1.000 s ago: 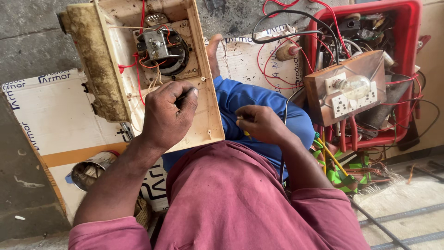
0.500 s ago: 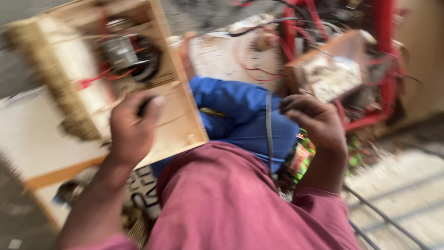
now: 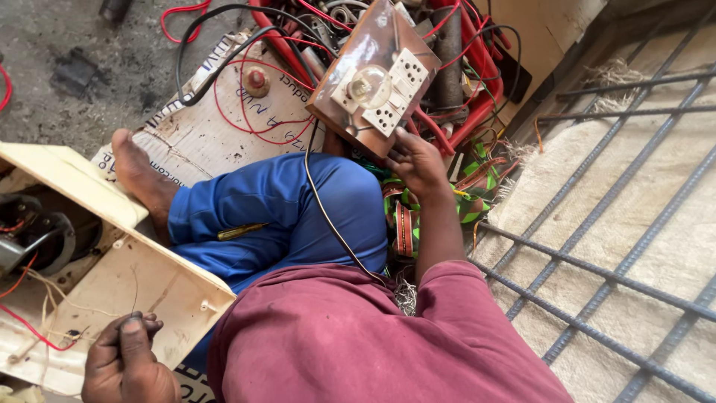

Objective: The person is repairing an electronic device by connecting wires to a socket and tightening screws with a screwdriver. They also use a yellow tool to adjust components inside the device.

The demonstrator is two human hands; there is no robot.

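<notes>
Two hands at work, and they are well apart. Biggest thing near my left hand (image 3: 127, 366): the cream-coloured open casing (image 3: 142, 287), lying just in front of it and running off to the left, with a dark motor (image 3: 33, 239) and red and pale wires inside. Over by my right hand (image 3: 419, 160), the red crate (image 3: 477, 112) sits just beyond it, crammed with cables and parts. Tipped against that crate, the wooden switch board (image 3: 373, 75) with white sockets and a clear bulb (image 3: 367, 86). My right hand reaches out to its lower edge, fingertips touching the board there, fingers curled at the rim; whether they truly grip it I cannot tell. Between the hands lies my bent knee in blue trousers (image 3: 291, 205), a black cable (image 3: 328, 216) running over it from the board toward my chest. Flattened cardboard (image 3: 216, 127) lies past the knee, red wire looped on it. Rusty steel bars (image 3: 597, 261) over sacking stretch out to the right of my right hand. Smaller now: a yellow-handled screwdriver (image 3: 240, 231) rests on the blue trousers, nearer my left hand. That left hand is closed, fingers pinched together at the near edge of the casing, seemingly on a thin pale wire, too fine to be sure.
</notes>
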